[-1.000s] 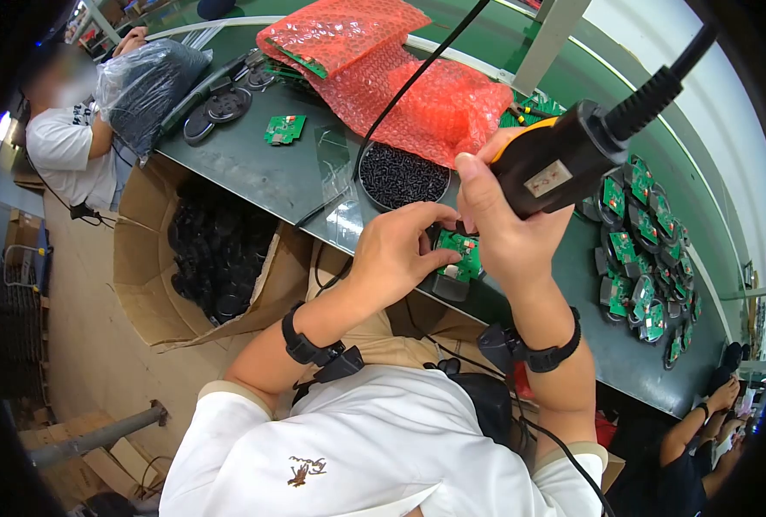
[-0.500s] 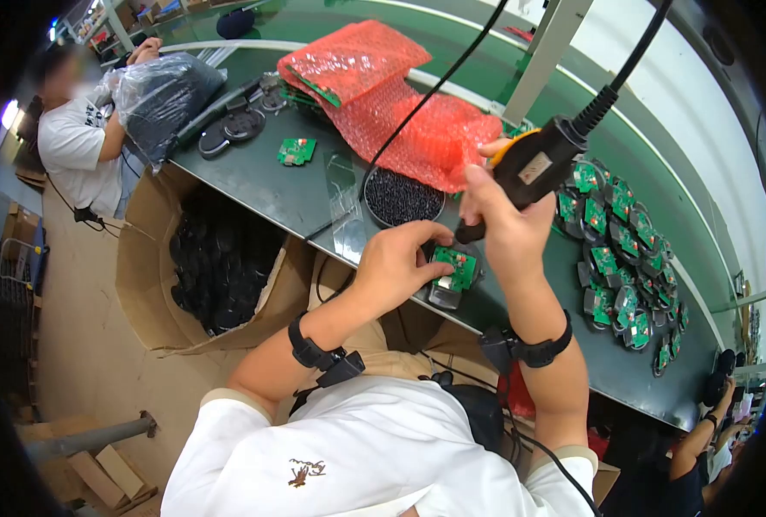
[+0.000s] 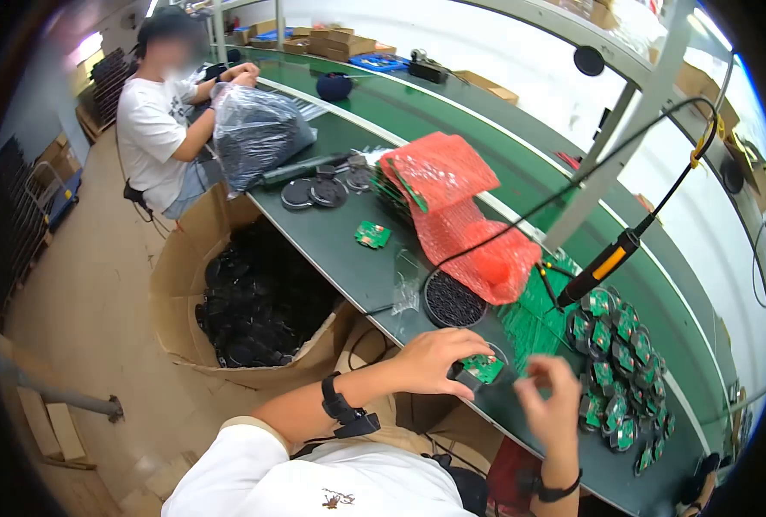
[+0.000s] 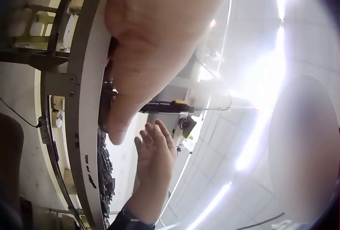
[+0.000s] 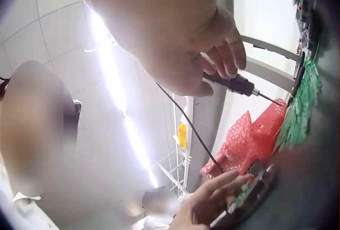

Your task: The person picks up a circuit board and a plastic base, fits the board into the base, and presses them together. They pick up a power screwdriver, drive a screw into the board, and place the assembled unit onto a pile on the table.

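Observation:
My left hand [image 3: 434,360] grips a round black housing with a green circuit board [image 3: 484,369] on it, at the near edge of the bench. Thumb and fingers lie at opposite sides of the part. To its right, my right hand [image 3: 552,403] is raised with nothing in it; in the left wrist view its fingers [image 4: 155,139] are loosely spread. A black electric screwdriver [image 3: 603,269] with a yellow band hangs from its cord beyond the right hand, bit downward. A round dish of small black screws [image 3: 453,299] stands just behind the housing.
Housings with green boards [image 3: 615,379] are piled at right. Behind lie red bubble wrap [image 3: 452,185], green strips [image 3: 529,323] and a single board [image 3: 372,234]. A carton [image 3: 171,319] of black parts stands at left, near a seated person [image 3: 154,116].
My right hand has let go of the electric screwdriver, which now hangs free, and has come down toward the bench edge. My left hand keeps holding the housing. The head view has shifted.

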A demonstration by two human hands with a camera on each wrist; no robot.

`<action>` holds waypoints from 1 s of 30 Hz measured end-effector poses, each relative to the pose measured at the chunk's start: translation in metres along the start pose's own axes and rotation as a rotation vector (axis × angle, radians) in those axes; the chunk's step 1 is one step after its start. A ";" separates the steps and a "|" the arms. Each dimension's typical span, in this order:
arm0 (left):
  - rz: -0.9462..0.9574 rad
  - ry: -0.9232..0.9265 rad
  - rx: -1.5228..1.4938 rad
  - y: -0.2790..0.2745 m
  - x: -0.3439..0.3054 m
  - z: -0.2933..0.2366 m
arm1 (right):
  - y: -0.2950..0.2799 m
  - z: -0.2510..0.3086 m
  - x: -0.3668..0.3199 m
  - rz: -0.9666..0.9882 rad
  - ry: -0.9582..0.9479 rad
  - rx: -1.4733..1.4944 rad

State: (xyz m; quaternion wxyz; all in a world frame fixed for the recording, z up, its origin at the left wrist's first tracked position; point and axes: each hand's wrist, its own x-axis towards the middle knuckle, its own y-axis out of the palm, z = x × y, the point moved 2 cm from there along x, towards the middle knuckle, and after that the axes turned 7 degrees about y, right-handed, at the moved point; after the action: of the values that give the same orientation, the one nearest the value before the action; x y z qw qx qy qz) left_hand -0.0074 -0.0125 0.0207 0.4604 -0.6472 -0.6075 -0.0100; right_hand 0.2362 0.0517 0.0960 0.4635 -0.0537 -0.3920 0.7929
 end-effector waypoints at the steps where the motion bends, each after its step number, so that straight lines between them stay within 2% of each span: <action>1: -0.029 0.002 -0.044 0.000 0.000 0.002 | 0.013 0.008 -0.008 0.094 0.033 0.042; 4: -0.061 0.005 -0.094 -0.005 -0.001 0.000 | 0.042 0.016 -0.019 0.127 -0.052 -0.141; 6: -0.024 -0.085 -0.174 -0.008 -0.001 -0.003 | 0.050 0.016 -0.019 0.070 -0.062 -0.170; 8: -0.032 -0.072 -0.151 -0.006 -0.003 0.001 | 0.052 0.017 -0.018 -0.033 -0.082 -0.256; 12: -0.067 -0.105 -0.284 -0.008 -0.006 0.001 | 0.047 0.022 -0.014 -0.094 -0.112 -0.257; 15: -0.202 -0.069 -0.357 -0.007 -0.007 0.008 | 0.034 0.014 -0.014 -0.118 -0.089 -0.195; 17: -0.193 -0.101 -0.349 -0.007 -0.009 0.010 | 0.015 0.006 -0.013 -0.130 -0.081 -0.111; 20: -0.125 -0.161 -0.348 -0.009 -0.007 0.004 | -0.025 -0.017 -0.021 -0.190 0.197 0.182; 22: -0.079 -0.168 -0.363 -0.010 -0.005 0.001 | -0.050 -0.024 -0.026 -0.291 0.282 0.311; 26: -0.069 -0.140 -0.291 -0.006 -0.003 0.001 | -0.100 -0.041 -0.039 -0.405 0.253 0.278; 30: -0.015 -0.156 -0.217 -0.004 0.000 0.001 | -0.152 -0.085 -0.069 -0.571 0.324 0.214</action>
State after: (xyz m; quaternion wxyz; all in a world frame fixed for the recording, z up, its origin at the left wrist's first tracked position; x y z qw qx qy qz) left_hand -0.0114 -0.0126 0.0222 0.3389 -0.6873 -0.6418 -0.0285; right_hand 0.4184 0.0871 0.1199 0.7260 -0.0181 -0.2272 0.6488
